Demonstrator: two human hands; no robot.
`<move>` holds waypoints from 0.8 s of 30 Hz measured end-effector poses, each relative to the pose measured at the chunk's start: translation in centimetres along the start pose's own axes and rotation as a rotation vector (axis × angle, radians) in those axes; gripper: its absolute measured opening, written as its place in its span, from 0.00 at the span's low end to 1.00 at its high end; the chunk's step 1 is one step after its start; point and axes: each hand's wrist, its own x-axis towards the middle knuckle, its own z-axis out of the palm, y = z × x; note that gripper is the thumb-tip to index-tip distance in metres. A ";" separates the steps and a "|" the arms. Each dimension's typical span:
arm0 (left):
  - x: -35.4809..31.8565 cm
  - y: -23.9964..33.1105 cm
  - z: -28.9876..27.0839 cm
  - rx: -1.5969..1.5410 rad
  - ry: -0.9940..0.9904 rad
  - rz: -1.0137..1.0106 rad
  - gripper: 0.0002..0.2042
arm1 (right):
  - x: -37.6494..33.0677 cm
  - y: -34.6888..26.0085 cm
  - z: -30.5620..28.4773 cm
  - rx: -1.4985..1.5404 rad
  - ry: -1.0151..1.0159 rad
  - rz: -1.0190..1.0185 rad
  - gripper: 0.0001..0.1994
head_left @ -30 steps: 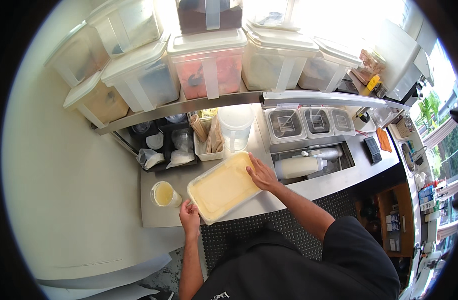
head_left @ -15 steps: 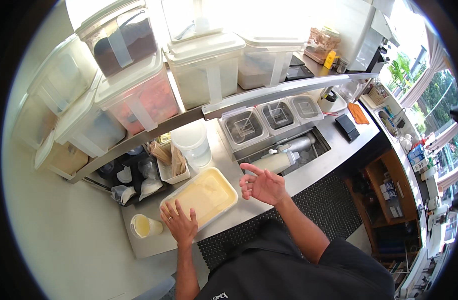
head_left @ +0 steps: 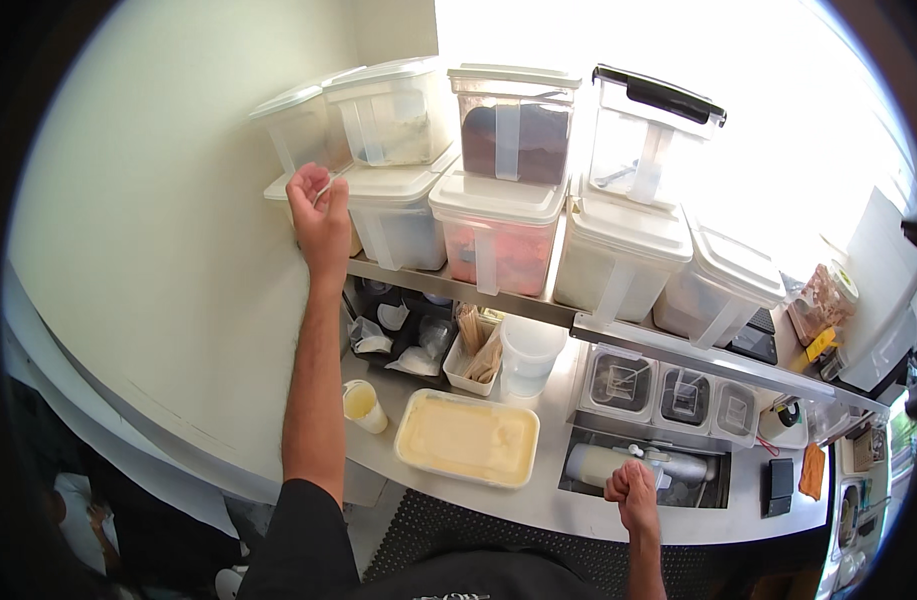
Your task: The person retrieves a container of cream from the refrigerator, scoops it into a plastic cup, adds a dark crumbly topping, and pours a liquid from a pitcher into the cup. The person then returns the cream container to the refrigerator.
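Up on shelf, far left: my left hand raised at stacked clear bins, fingers curled against lower-left bin, just beside lidded bin. Grip loosely closed, can't tell if it holds anything; bin not lifted yet, lid on. Below on table: small yellow cup, then cream-filled tray sitting uncovered, untouched. Right: my right hand fisted at table edge, near squeeze bottle in recessed well; whether it's clamped on something, cannot tell.
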 end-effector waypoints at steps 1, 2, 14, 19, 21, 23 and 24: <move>2.9 0.7 1.6 0.092 -0.041 -0.095 0.24 | 0.9 -0.7 0.6 -0.090 -0.045 -0.078 0.22; 4.6 1.0 3.0 0.177 -0.090 -0.196 0.26 | 1.6 -2.0 1.8 -0.098 -0.046 -0.134 0.24; -4.9 -9.3 1.1 -0.233 -0.382 -0.410 0.11 | 23.5 -17.7 41.4 -0.905 0.083 -1.040 0.29; -5.0 -6.7 1.2 -0.365 -0.292 -0.223 0.06 | 31.5 -19.5 48.2 -1.041 0.068 -0.779 0.16; -6.0 -5.4 -1.2 -0.339 -0.278 -0.220 0.06 | 32.6 -19.4 47.9 -0.939 -0.008 -0.635 0.09; -6.5 -2.9 -4.7 -0.275 -0.250 -0.219 0.07 | 32.1 -19.6 47.8 -0.850 -0.072 -0.534 0.05; -7.1 -1.4 -6.4 -0.336 -0.207 -0.231 0.08 | 31.9 -19.6 47.2 -0.818 -0.080 -0.518 0.04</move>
